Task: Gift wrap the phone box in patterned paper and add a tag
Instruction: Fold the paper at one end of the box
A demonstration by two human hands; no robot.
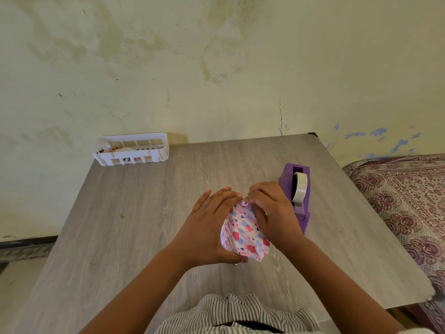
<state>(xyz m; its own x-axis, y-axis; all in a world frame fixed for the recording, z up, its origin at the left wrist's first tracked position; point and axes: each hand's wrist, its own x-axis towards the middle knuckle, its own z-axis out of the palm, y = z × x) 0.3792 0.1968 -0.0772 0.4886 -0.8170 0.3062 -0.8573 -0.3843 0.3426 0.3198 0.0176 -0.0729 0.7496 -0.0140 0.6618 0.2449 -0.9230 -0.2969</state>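
Heart-patterned wrapped box [243, 233] held between both hands above the wooden table [144, 225] | left hand [207, 227] cups its side, fingers laid along the paper | right hand [272, 213] pinches the top fold | purple tape dispenser [297, 196] just beyond right hand | white basket [131, 149] far beyond left hand

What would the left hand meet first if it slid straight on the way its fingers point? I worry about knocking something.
The left hand points up and right across the wrapped box. It would likely meet the right hand first, then the purple tape dispenser; depth is unclear.
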